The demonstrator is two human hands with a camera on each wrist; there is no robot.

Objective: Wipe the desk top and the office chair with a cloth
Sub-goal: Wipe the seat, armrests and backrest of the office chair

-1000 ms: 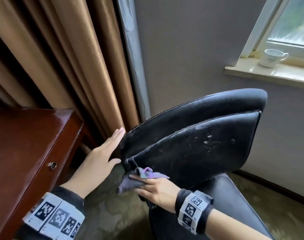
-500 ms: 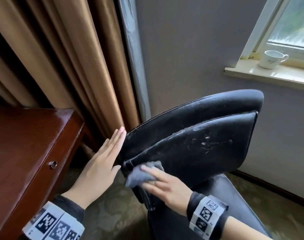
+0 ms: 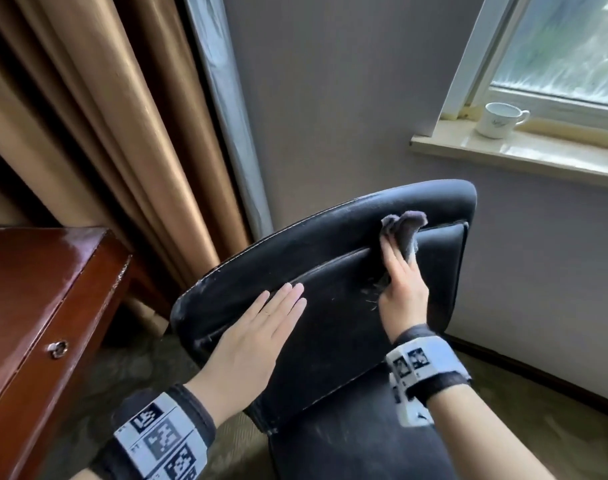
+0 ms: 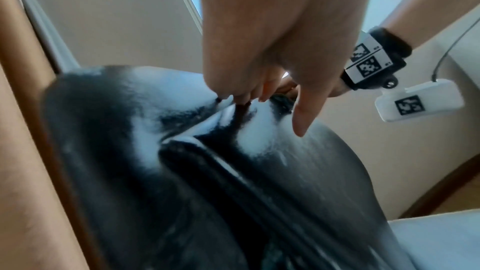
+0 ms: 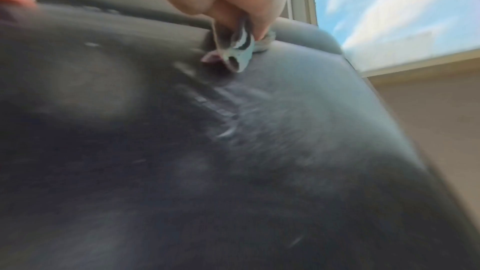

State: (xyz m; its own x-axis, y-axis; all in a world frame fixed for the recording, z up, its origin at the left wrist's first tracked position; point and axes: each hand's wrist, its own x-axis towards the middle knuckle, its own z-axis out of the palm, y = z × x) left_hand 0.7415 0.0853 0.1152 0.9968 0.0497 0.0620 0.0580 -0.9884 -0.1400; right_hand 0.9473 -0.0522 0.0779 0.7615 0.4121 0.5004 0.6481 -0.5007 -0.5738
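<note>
A black leather office chair (image 3: 330,271) fills the middle of the head view, its worn backrest facing me. My left hand (image 3: 278,313) lies flat on the lower left of the backrest with straight fingers; the left wrist view shows its fingertips (image 4: 241,96) touching the leather. My right hand (image 3: 399,275) holds a grey cloth (image 3: 404,226) against the backrest's upper seam, near the top right corner. In the right wrist view the cloth (image 5: 233,55) is pinched between thumb and fingers. The dark red wooden desk (image 3: 36,289) stands at the left.
Tan curtains (image 3: 105,116) hang behind the desk and chair. A white cup (image 3: 500,119) sits on the window sill (image 3: 538,157) at the upper right. The grey wall stands close behind the chair. Patterned carpet (image 3: 140,375) lies between desk and chair.
My right hand has swept the cloth from the backrest's lower left corner up to its upper right. My left hand has moved from the chair's left edge onto the backrest's face.
</note>
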